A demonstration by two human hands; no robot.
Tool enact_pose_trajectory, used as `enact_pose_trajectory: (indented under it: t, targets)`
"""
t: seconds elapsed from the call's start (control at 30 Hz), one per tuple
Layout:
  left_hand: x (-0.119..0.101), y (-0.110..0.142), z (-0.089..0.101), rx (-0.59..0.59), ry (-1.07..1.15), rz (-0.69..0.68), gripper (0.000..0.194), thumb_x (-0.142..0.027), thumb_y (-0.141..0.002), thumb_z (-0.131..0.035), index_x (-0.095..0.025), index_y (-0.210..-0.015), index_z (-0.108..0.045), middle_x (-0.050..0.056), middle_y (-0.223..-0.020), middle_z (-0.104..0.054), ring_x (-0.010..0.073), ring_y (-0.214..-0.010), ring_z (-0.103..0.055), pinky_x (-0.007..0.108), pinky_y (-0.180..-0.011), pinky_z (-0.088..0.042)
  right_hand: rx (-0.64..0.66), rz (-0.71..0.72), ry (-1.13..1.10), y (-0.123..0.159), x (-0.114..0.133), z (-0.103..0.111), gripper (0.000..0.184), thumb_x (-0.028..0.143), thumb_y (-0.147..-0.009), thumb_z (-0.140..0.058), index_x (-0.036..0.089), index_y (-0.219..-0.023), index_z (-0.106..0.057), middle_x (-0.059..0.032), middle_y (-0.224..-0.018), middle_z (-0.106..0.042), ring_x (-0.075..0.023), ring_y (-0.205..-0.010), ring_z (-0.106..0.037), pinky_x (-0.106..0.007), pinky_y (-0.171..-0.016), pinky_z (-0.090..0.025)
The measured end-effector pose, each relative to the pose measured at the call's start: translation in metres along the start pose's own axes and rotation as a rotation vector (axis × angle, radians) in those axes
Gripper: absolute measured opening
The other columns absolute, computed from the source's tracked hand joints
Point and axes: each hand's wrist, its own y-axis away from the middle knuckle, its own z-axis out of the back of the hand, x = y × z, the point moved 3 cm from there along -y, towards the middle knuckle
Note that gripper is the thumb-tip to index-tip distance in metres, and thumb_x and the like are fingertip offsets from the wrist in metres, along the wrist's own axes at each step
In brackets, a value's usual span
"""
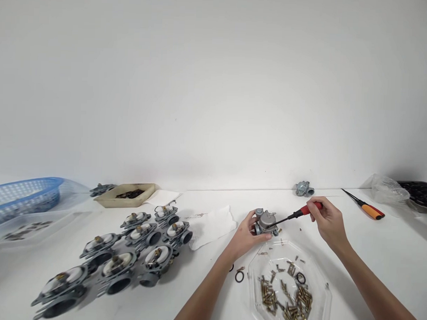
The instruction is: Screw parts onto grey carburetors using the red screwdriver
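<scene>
The held carburetor [267, 219] is dull grey metal, the red screwdriver handle [305, 210] perhaps smooth plastic from where I stand, the fittings [303, 299] shiny brassy metal, their tray [316, 266] glossy clear plastic, the sheet [214, 227] matt paper.

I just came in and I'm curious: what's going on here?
A person's left hand is holding a grey metal part. The right hand is holding a red screwdriver, with its tip at the part. Nearer the person is a clear tray with small brass pieces in it. More metal parts stand in a group to the left.
</scene>
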Motion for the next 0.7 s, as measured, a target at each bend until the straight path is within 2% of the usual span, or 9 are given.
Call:
enact_pose_trajectory:
  t: [0.13,0.23,0.4,0.57,0.7]
  targets:
    - [0.002,0.0,0.002,0.01,0.029,0.007,0.091,-0.044,-0.062,-0.09,-0.024,-0.141,-0.05,0.018,-0.136,-0.061,0.0382,-0.13,-0.054,0.053,-0.11,-0.04,-0.039,-0.039,-0.055,-0.003,-0.005,0.004,0.032,0.054,-0.088,-0.063,0.022,-0.084,-0.063,0.0016,-0.058,-0.052,-0.0147,-0.052,-0.047,-0.028,-0.05,-0.041]
    - [0.002,-0.002,0.003,0.021,0.058,0.007,0.084,-0.05,-0.068,-0.085,-0.027,-0.141,-0.049,0.016,-0.137,-0.06,0.0368,-0.131,-0.053,0.053,-0.11,-0.039,-0.021,-0.05,-0.121,-0.005,-0.008,0.004,0.032,0.053,-0.09,-0.06,0.021,-0.086,-0.062,0.0012,-0.061,-0.054,-0.0142,-0.052,-0.048,-0.029,-0.053,-0.043]
    - [-0.001,-0.004,0.0,0.084,0.102,0.001,0.076,-0.055,-0.076,-0.077,-0.027,-0.141,-0.048,0.014,-0.135,-0.062,0.0333,-0.127,-0.057,0.051,-0.109,-0.042,0.115,-0.065,-0.208,-0.003,-0.015,-0.001,0.034,0.053,-0.092,-0.057,0.021,-0.084,-0.061,0.0002,-0.064,-0.056,-0.0139,-0.053,-0.049,-0.027,-0.051,-0.042]
    - [-0.002,-0.003,-0.001,0.074,0.106,-0.003,0.073,-0.052,-0.076,-0.078,-0.027,-0.139,-0.05,0.013,-0.135,-0.062,0.0326,-0.127,-0.056,0.048,-0.108,-0.043,0.309,-0.1,-0.16,0.004,-0.025,-0.013,0.038,0.055,-0.094,-0.053,0.02,-0.081,-0.059,0.0011,-0.06,-0.055,-0.013,-0.052,-0.046,-0.026,-0.05,-0.04]
    - [-0.001,-0.003,-0.002,0.083,0.138,-0.012,0.074,-0.051,-0.077,-0.078,-0.027,-0.139,-0.048,0.014,-0.136,-0.061,0.0323,-0.126,-0.057,0.048,-0.106,-0.044,0.406,-0.123,-0.108,0.007,-0.03,-0.018,0.037,0.054,-0.095,-0.05,0.02,-0.083,-0.058,0.0015,-0.062,-0.055,-0.0126,-0.053,-0.044,-0.025,-0.051,-0.037]
